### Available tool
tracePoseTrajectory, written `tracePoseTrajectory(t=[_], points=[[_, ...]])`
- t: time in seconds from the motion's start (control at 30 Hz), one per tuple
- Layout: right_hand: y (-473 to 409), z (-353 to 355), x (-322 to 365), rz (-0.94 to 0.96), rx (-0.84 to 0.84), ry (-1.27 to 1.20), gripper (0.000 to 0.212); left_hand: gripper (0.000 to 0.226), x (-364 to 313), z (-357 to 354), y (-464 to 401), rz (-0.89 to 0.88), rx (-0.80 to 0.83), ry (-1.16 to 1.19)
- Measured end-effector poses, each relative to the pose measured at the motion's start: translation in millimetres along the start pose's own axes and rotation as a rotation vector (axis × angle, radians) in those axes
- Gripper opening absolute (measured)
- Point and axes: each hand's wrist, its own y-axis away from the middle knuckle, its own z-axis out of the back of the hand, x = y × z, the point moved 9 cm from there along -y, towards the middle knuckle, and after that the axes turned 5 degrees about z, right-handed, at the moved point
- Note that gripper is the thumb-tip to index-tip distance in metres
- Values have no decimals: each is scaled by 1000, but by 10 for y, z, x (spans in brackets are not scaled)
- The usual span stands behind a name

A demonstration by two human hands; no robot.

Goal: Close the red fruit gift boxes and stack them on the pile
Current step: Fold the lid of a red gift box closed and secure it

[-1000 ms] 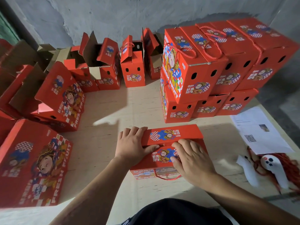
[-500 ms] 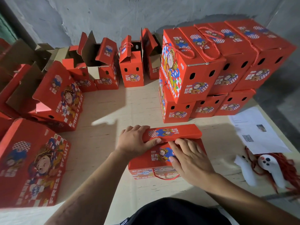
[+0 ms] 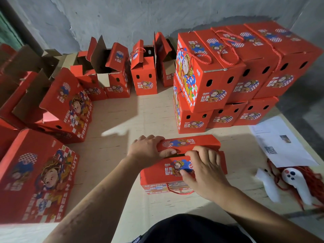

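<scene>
- A pale plywood tabletop [image 3: 122, 116] fills the view, set against a rough grey plastered wall [image 3: 122, 18]; light falls across the wood in a bright patch near the middle.
- Right rear: the pile of closed boxes [image 3: 236, 72], two layers high, red with cartoon prints, dark round holes and red rope handles on top.
- Along the back stands a row of open boxes [image 3: 121, 71], flaps up, brown cardboard showing inside.
- Left side: more red boxes, one tipped box [image 3: 68, 102] with flaps open, and a closed one lying on its side [image 3: 35, 176] at the near left corner, "FRESH FRUIT" printed on it.
- Right edge: a printed paper sheet [image 3: 280, 142] with a QR code, and just in front of it a white game controller [image 3: 294, 183] lying on a heap of red cord [image 3: 313, 181].
- The red gift box [image 3: 157, 172] being closed sits at the near centre of the table, in front of the pile and apart from it, a dark gap showing between its two lid flaps.
- Left hand [image 3: 147, 149] grasps the far lid flap [image 3: 189, 142] at its left end, fingers over the top, thumb under its near edge.
- Right hand [image 3: 205, 169] grips the near flap, fingers curled over its edge into the gap, thumb pressed on the printed top.
</scene>
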Motion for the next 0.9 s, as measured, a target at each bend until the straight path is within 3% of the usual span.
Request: tracePoseTrajectory(t=[0.1,0.2,0.3,0.4,0.53,0.6,0.67,0.77,0.9], points=[[35,28,57,11,-3,2,55,115,42,-105,17,36,100,32],[84,75,73,28,-43,0,55,123,11,-227,-21,-30,222,-114],[109,85,82,77,-57,8,58,89,33,-293,-52,-37,278,-87],[134,71,88,108,-77,17,63,84,78,-172,-30,23,197,181],[253,103,128,160,-198,-19,65,60,108,225,152,-88,-221,496],[336,136,135,200,-266,-9,64,46,182,172,234,-84,-140,833],[398,153,141,235,-312,11,63,29,213,10,217,-71,23,950],[415,147,143,272,-306,33,65,36,228,-98,93,-68,132,733],[238,87,75,246,-137,24,65,60,267,-142,-95,-56,221,396]])
